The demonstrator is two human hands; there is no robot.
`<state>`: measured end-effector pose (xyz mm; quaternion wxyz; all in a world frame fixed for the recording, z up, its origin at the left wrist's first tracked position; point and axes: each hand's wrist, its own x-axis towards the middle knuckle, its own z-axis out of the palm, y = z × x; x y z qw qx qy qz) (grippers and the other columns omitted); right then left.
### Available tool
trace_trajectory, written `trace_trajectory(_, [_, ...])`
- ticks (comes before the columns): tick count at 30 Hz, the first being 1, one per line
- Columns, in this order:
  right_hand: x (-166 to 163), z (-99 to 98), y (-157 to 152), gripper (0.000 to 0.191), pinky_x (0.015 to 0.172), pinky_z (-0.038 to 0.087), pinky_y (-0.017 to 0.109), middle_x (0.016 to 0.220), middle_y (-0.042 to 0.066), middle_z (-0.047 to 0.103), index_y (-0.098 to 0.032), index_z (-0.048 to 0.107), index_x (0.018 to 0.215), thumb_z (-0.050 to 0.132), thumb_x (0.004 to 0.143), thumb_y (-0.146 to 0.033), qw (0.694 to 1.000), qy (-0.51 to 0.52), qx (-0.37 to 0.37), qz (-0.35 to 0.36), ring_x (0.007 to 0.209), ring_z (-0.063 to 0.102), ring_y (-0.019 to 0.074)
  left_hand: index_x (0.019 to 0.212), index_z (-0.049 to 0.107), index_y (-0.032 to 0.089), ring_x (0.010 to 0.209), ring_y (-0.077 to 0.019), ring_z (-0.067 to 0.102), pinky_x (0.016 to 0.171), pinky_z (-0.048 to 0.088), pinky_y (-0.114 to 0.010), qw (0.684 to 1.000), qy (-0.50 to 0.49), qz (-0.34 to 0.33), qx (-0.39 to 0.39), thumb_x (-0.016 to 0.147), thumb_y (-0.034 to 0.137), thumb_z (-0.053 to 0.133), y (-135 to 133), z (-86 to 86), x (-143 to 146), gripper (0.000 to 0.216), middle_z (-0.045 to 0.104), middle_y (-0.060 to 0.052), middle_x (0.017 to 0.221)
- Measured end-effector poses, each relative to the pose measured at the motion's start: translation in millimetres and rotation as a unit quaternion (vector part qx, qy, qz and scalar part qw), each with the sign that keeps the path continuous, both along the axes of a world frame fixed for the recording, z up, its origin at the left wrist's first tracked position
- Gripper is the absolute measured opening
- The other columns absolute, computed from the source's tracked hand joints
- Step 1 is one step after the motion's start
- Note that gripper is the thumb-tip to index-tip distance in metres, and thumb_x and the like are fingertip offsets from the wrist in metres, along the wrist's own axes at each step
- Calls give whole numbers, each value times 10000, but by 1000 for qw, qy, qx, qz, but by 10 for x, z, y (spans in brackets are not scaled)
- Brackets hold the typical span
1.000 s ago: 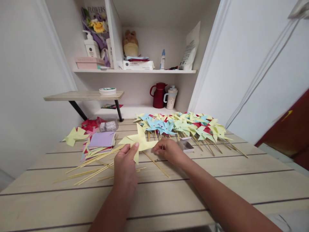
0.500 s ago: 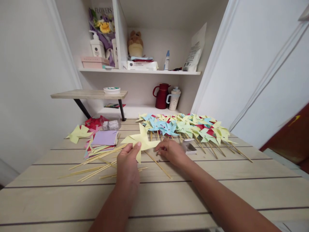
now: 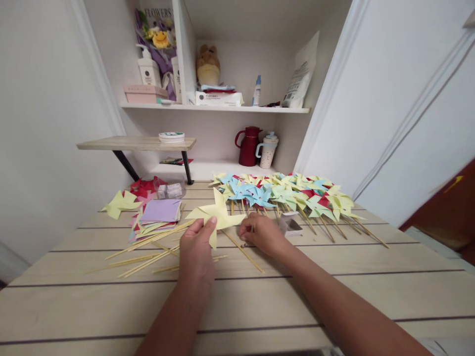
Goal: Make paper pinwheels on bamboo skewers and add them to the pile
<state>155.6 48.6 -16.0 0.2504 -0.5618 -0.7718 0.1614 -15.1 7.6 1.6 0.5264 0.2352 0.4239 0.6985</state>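
Note:
A pale yellow paper pinwheel (image 3: 218, 210) is pinched between the thumb and fingers of my left hand (image 3: 198, 244). Just right of it, my right hand (image 3: 261, 232) hovers low with its fingertips pressed together; whatever may be between them is too small to make out. Below those fingertips a few tiny dark pieces (image 3: 244, 245) lie on the table. A single wooden stick (image 3: 243, 251) slants across the tabletop between the hands. Beside my right hand stands a small open white box (image 3: 291, 225).
Finished pinwheels on sticks (image 3: 282, 193) cover the table's back right. At left are loose sticks (image 3: 144, 259), a stack of coloured paper squares (image 3: 161, 211), a clear plastic box (image 3: 170, 190) and another yellow pinwheel shape (image 3: 120, 203). A raised wooden shelf (image 3: 137, 143) stands behind them.
My right hand has shifted very slightly, its fingers drawn closer together over the tiny pieces. The left hand and its pinwheel stay almost still.

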Motion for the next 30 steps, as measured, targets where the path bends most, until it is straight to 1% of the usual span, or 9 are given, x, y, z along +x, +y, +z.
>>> trace_trajectory(4, [6, -15, 8, 91, 625, 378, 237, 823, 3, 682, -222, 724, 723, 700, 738, -135, 1000, 9, -10, -7, 711, 609, 137, 836, 665, 171, 857, -149, 637, 878, 443, -283, 1000, -3, -7, 5, 675, 207, 804, 13, -6, 5, 216, 714, -16, 878])
trace_trajectory(8, [16, -24, 18, 64, 571, 360, 238, 750, -8, 715, -228, 727, 743, 717, 722, -169, 999, 14, -23, -22, 667, 624, 146, 821, 655, 168, 828, -138, 633, 849, 446, -264, 1000, -10, -17, -2, 665, 193, 808, 12, -5, 5, 219, 701, -14, 858])
trace_trajectory(12, [17, -32, 27, 79, 542, 341, 238, 711, -21, 726, -233, 715, 698, 690, 721, -162, 999, 17, -28, -25, 655, 630, 149, 786, 643, 164, 797, -134, 622, 818, 446, -257, 1000, -5, -28, -9, 647, 202, 822, -7, 3, 4, 229, 674, -1, 793])
trace_trajectory(15, [10, -50, 33, 94, 535, 334, 241, 701, -16, 729, -230, 716, 677, 679, 716, -153, 999, 18, -31, -25, 643, 628, 153, 798, 645, 163, 784, -136, 623, 791, 453, -258, 999, -10, -40, -12, 645, 210, 823, -11, 4, 7, 239, 684, -8, 811])
trace_trajectory(20, [14, -51, 45, 109, 555, 352, 242, 722, -3, 727, -222, 716, 658, 669, 723, -148, 999, 28, -32, -17, 660, 629, 159, 801, 643, 167, 787, -134, 634, 784, 461, -252, 998, -29, -43, -19, 649, 155, 807, 1, 4, 10, 224, 698, -14, 814])
trace_trajectory(23, [67, 49, 44, 80, 591, 383, 249, 771, 10, 720, -219, 724, 695, 675, 732, -168, 998, 53, -10, -22, 691, 625, 167, 797, 655, 157, 793, -136, 635, 790, 467, -255, 999, -29, -44, -13, 633, 169, 820, -9, 17, 11, 234, 707, -21, 823])
trace_trajectory(25, [111, 169, 13, 56, 644, 416, 263, 791, 19, 696, -213, 720, 707, 683, 733, -181, 994, 102, 29, -21, 706, 610, 169, 778, 664, 149, 768, -139, 631, 772, 471, -255, 998, -22, -55, 8, 615, 205, 836, -28, 36, 16, 243, 702, -18, 793])
trace_trajectory(28, [132, 364, -105, 97, 667, 445, 280, 785, 21, 654, -225, 713, 727, 643, 795, -228, 976, 199, 92, 2, 708, 585, 171, 737, 673, 144, 694, -136, 613, 715, 469, -248, 998, -10, -62, 29, 581, 254, 853, -63, 75, 28, 263, 677, -3, 714])
trace_trajectory(30, [95, 456, -214, 111, 718, 462, 304, 796, 24, 638, -234, 706, 724, 654, 816, -268, 964, 238, 116, 36, 759, 592, 185, 716, 671, 146, 652, -134, 595, 673, 461, -242, 998, 2, -58, 33, 569, 282, 856, -81, 94, 32, 272, 656, 8, 670])
